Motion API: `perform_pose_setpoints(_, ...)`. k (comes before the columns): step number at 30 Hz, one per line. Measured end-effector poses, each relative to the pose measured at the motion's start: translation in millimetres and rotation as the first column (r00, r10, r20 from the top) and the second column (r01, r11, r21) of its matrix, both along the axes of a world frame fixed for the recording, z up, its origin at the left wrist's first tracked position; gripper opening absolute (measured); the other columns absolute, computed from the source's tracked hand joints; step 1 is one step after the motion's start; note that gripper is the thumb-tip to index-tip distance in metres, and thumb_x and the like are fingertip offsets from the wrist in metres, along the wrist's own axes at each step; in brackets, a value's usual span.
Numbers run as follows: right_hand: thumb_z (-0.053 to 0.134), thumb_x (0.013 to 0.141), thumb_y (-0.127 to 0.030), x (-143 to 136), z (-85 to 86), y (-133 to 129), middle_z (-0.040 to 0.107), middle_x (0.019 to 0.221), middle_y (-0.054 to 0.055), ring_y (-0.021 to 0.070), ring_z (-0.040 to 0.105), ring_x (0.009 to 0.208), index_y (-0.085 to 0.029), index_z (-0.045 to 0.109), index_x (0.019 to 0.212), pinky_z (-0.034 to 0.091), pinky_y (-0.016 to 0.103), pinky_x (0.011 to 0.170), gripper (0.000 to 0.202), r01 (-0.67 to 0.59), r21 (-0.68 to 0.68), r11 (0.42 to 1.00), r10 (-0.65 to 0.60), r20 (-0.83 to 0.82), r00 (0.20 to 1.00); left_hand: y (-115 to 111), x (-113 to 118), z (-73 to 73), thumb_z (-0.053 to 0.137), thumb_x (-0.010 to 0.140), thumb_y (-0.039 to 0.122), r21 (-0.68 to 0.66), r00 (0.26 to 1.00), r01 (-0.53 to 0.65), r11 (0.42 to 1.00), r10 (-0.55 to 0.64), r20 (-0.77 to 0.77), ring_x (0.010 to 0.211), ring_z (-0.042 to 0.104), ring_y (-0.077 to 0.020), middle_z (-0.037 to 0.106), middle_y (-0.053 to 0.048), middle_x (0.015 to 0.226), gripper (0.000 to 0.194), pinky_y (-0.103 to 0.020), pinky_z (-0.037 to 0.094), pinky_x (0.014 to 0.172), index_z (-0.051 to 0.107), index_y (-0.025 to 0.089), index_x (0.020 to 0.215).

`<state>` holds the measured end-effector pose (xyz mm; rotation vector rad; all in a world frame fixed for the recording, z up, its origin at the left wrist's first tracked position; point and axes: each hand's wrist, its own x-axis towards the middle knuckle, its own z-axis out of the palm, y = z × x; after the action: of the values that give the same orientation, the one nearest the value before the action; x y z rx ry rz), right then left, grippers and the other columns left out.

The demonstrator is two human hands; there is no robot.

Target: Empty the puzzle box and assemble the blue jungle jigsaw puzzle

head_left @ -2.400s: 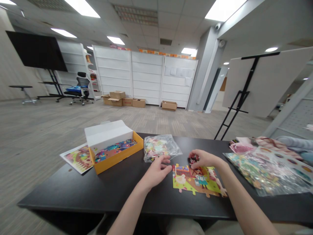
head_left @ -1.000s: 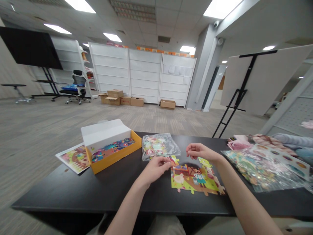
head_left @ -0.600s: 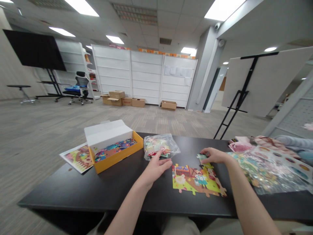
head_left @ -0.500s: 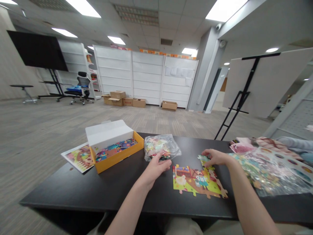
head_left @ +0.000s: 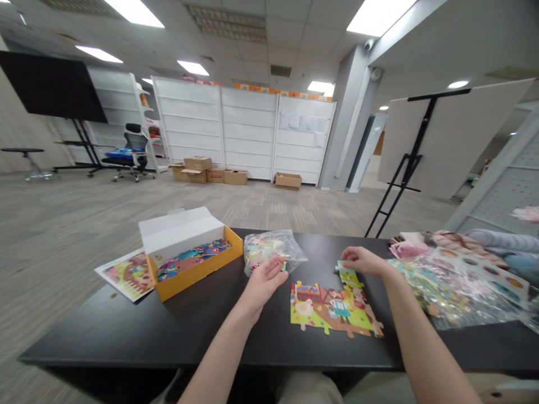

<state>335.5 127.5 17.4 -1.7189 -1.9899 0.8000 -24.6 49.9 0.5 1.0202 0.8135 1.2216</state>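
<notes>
A partly joined jigsaw puzzle with a farm picture lies flat on the black table. My right hand is at its upper right, fingers curled and closed on a pale puzzle piece at the top of a narrow column. My left hand is closed, palm partly up, in front of a clear plastic bag of loose pieces. A small greenish puzzle piece shows at its fingertips, mostly hidden by the fingers.
An open yellow box with puzzle pieces stands on the left, beside a picture sheet. To the right lie a larger clear bag of pieces, a paint palette and rolled fabrics.
My right hand has moved up slightly, baring more of the column's green pieces. My left hand has turned its palm upward, and a small piece shows at its fingertips. The whole view has shifted slightly.
</notes>
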Motion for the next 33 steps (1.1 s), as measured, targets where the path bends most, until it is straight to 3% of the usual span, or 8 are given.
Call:
perform_pose_setpoints(5, 0.074, 0.063, -0.064, -10, 7.9, -4, 0.069, 0.076, 0.005, 0.0205, 0.063, 0.075, -0.017, 0.064, 0.082, 0.048, 0.032, 0.072, 0.051, -0.007, 0.035, 0.999, 0.012, -0.130, 0.991, -1, -1, -1.8, 0.089, 0.067, 0.031, -0.034, 0.985, 0.107, 0.994, -0.110, -0.132, 0.126, 0.060, -0.0305, 0.064, -0.019, 0.133, 0.058, -0.046, 0.041, 0.114, 0.067, 0.015, 0.119)
perform_pose_setpoints(9, 0.075, 0.063, -0.068, -15, 13.7, -8, 0.068, 0.080, 0.006, 0.0208, 0.063, 0.080, -0.016, 0.062, 0.083, 0.048, 0.033, 0.078, 0.057, -0.069, 0.023, 0.997, 0.072, -0.226, 0.971, -2, 1, -4.2, 0.083, 0.073, 0.035, -0.009, 0.953, 0.156, 0.988, -0.153, -0.262, 0.116, 0.066, -0.0274, 0.069, -0.016, 0.124, 0.047, -0.041, 0.049, 0.105, 0.069, 0.013, 0.112)
perform_pose_setpoints(12, 0.074, 0.065, -0.069, -19, 15.6, -10, 0.067, 0.084, 0.006, 0.0204, 0.062, 0.082, -0.016, 0.062, 0.086, 0.047, 0.032, 0.077, 0.058, -0.079, 0.018, 0.997, 0.081, -0.268, 0.960, -5, 2, -4.7, 0.074, 0.081, 0.039, 0.073, 0.892, 0.265, 0.961, -0.215, -0.397, 0.101, 0.070, -0.0242, 0.074, -0.011, 0.110, 0.037, -0.036, 0.054, 0.091, 0.070, 0.014, 0.107)
perform_pose_setpoints(14, 0.073, 0.067, -0.069, -20, 15.6, -12, 0.065, 0.083, 0.005, 0.0192, 0.060, 0.080, -0.017, 0.061, 0.087, 0.046, 0.030, 0.073, 0.058, -0.090, -0.009, 0.996, 0.083, -0.283, 0.956, -10, 3, -2.3, 0.068, 0.084, 0.039, 0.160, 0.814, 0.355, 0.921, -0.220, -0.537, 0.092, 0.071, -0.0222, 0.076, -0.009, 0.101, 0.033, -0.032, 0.054, 0.082, 0.072, 0.015, 0.107)
perform_pose_setpoints(17, 0.073, 0.067, -0.070, -23, 14.8, -14, 0.061, 0.081, 0.002, 0.0169, 0.057, 0.075, -0.018, 0.058, 0.087, 0.043, 0.028, 0.066, 0.058, -0.099, -0.065, 0.993, 0.077, -0.289, 0.954, -21, 5, 4.9, 0.064, 0.087, 0.035, 0.303, 0.683, 0.489, 0.818, -0.143, -0.716, 0.088, 0.069, -0.0204, 0.076, -0.006, 0.097, 0.026, -0.030, 0.050, 0.081, 0.075, 0.019, 0.103)
perform_pose_setpoints(21, 0.074, 0.067, -0.068, -26, 10.8, -14, 0.059, 0.081, 0.001, 0.0156, 0.055, 0.075, -0.020, 0.055, 0.087, 0.043, 0.026, 0.065, 0.056, -0.078, -0.084, 0.993, 0.047, -0.316, 0.947, -34, 5, 13.3, 0.065, 0.087, 0.032, 0.401, 0.547, 0.566, 0.721, 0.036, -0.836, 0.103, 0.064, -0.0236, 0.075, -0.005, 0.105, 0.019, -0.034, 0.044, 0.096, 0.077, 0.023, 0.098)
perform_pose_setpoints(29, 0.077, 0.061, -0.061, -33, -13.1, 3, 0.058, 0.065, -0.003, 0.0119, 0.048, 0.057, -0.018, 0.059, 0.097, 0.034, 0.025, 0.053, 0.059, 0.155, -0.056, 0.986, -0.165, -0.246, 0.955, -36, 0, 16.8, 0.060, 0.091, 0.036, 0.389, 0.373, 0.554, 0.736, 0.198, -0.906, 0.097, 0.060, -0.0237, 0.072, -0.005, 0.097, 0.019, -0.034, 0.045, 0.089, 0.074, 0.022, 0.090)
perform_pose_setpoints(33, 0.078, 0.064, -0.058, -40, -15.7, 4, 0.067, 0.077, 0.002, 0.0151, 0.058, 0.065, -0.017, 0.062, 0.102, 0.040, 0.026, 0.057, 0.058, 0.065, -0.069, 0.996, -0.081, -0.265, 0.961, -36, -7, 19.3, 0.060, 0.090, 0.031, 0.384, 0.335, 0.531, 0.755, 0.230, -0.914, 0.094, 0.060, -0.0232, 0.070, -0.005, 0.095, 0.015, -0.033, 0.045, 0.084, 0.071, 0.021, 0.085)
